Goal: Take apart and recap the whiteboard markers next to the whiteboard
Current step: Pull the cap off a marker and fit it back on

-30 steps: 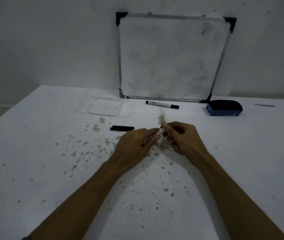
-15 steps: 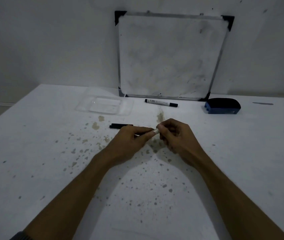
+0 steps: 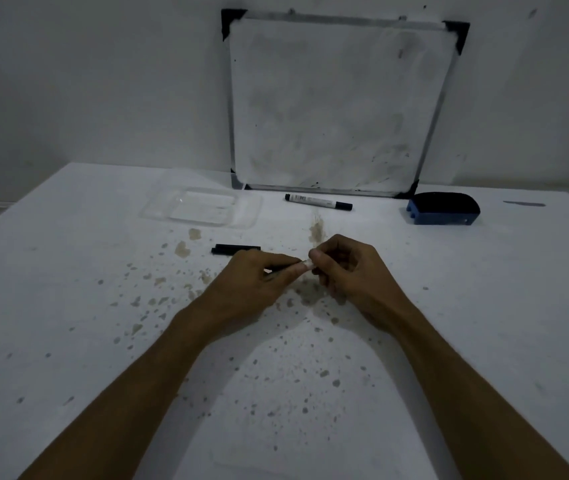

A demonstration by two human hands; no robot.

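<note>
We saw a marker (image 3: 286,267) pinched between both hands above the middle of the table (image 3: 483,306), almost wholly hidden by the fingers, with only a dark sliver and a pale tip showing where the fingertips met. The left hand (image 3: 258,282) was closed around the dark body of it, thumb and forefinger pressed together at the tip. The right hand (image 3: 348,271) was curled shut and its fingertips met the same pale end from the other side; we could not tell which part of the marker it gripped. Just beyond the left hand a black cap (image 3: 236,250) lay flat on the table, apart from the fingers. Farther back a second marker (image 3: 318,202), white-bodied with black ends, lay on its side just in front of the whiteboard (image 3: 335,105), which leaned upright against the wall. To the right of that marker sat a blue and black eraser (image 3: 444,209), near the board's lower right corner. To the left lay a clear plastic tray (image 3: 203,209). Brownish stains and specks were scattered over the white tabletop around the hands.
</note>
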